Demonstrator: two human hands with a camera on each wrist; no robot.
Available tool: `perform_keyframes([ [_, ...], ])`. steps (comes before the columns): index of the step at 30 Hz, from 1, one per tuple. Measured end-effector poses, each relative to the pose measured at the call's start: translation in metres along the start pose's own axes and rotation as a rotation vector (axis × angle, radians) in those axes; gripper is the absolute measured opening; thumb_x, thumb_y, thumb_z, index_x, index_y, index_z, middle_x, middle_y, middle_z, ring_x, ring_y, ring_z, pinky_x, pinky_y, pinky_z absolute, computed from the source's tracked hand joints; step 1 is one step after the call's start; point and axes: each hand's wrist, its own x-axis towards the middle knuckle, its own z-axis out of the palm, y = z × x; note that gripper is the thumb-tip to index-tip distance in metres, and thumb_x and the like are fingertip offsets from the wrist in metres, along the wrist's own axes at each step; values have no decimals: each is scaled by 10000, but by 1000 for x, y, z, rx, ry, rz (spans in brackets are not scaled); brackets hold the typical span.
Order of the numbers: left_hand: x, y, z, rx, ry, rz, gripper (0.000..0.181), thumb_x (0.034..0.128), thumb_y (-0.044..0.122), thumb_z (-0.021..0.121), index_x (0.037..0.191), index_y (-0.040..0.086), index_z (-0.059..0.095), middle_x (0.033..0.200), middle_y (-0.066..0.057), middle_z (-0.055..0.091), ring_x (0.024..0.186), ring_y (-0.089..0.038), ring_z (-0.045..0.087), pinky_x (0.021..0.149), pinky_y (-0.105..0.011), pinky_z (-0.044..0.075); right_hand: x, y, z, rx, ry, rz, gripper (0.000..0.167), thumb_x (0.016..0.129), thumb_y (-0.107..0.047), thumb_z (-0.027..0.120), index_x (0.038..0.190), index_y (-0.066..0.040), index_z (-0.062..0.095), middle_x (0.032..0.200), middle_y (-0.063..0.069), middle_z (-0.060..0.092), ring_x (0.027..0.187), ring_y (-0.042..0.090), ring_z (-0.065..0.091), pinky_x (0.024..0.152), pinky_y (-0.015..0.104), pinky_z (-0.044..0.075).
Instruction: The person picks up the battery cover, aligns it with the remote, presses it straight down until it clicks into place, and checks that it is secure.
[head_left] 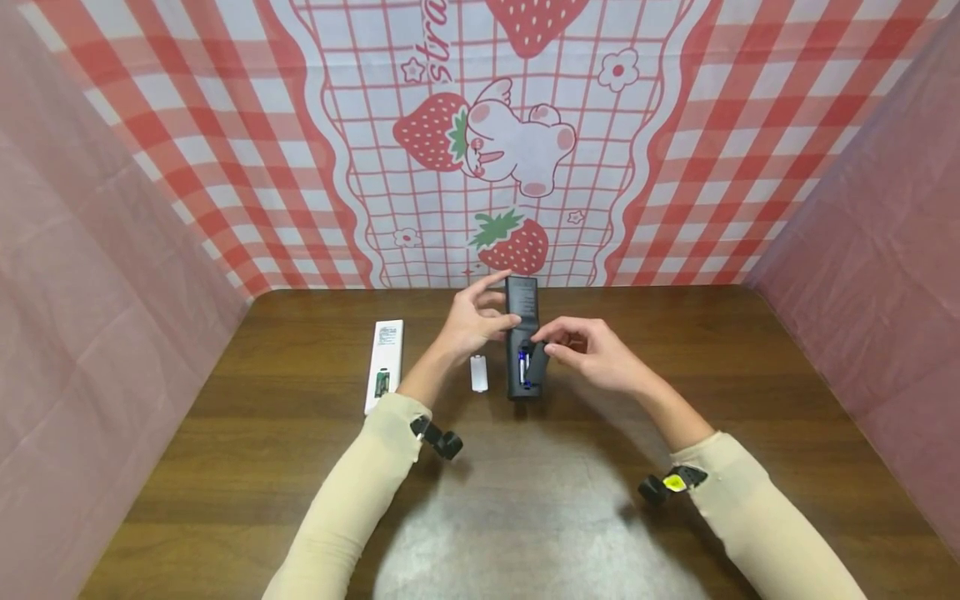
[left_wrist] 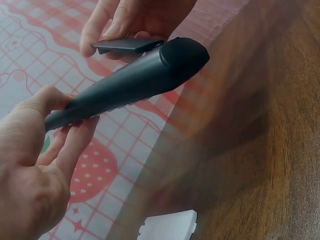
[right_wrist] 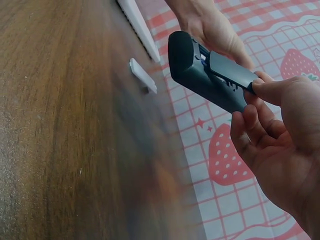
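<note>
My left hand (head_left: 471,323) grips a black remote control (head_left: 522,304) by its upper part, thumb across the back and fingers beneath. The remote's back faces up, and blue-and-silver batteries (head_left: 522,367) show in its compartment. Between thumb and fingers, my right hand (head_left: 600,357) pinches the black battery cover (head_left: 538,363). That cover sits tilted over the right side of the compartment, one end close to the remote's lower end. In the right wrist view the cover (right_wrist: 231,71) stands slightly off the remote's body (right_wrist: 187,65); whether its lower end touches is unclear.
A white remote control (head_left: 387,354) lies on the wooden table (head_left: 300,500) at the left, its battery compartment uncovered. A small white battery cover (head_left: 479,373) lies between it and the black remote. Behind the table hangs a strawberry-print cloth (head_left: 517,142).
</note>
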Motion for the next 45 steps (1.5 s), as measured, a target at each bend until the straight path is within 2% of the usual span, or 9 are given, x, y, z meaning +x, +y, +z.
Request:
perform_keyframes([
  [7, 1, -2, 1, -4, 0, 3, 862, 922, -169, 784, 1679, 158, 534, 1399, -346, 704, 847, -106, 774, 759, -351, 758, -1, 0, 1, -7, -12, 26, 186, 1077, -10, 706, 1234, -32, 804, 1008, 165, 760, 870, 107, 629, 760, 217, 567],
  [22, -1, -1, 2, 5, 8, 13, 839, 934, -162, 780, 1677, 140, 532, 1398, -352, 711, 830, -90, 778, 754, -342, 757, -1, -2, 6, 19, -29, 19, 180, 1074, 9, 700, 1222, 1, 801, 1020, 191, 780, 871, 79, 657, 771, 206, 594],
  [32, -2, -1, 1, 5, 8, 1, 832, 940, -145, 787, 1676, 154, 539, 1380, -316, 707, 837, -95, 774, 748, -330, 754, 0, -4, 8, 36, -43, 0, 194, 1072, 20, 696, 1234, 23, 802, 1125, 233, 814, 941, 55, 700, 823, 197, 632],
  [45, -2, -1, 2, 2, -4, 2, 830, 943, -144, 784, 1678, 149, 535, 1398, -333, 707, 847, -102, 783, 765, -363, 761, 2, -1, 10, 35, -57, -28, 207, 1074, 24, 696, 1251, 20, 803, 1156, 237, 825, 913, 40, 672, 793, 187, 620],
])
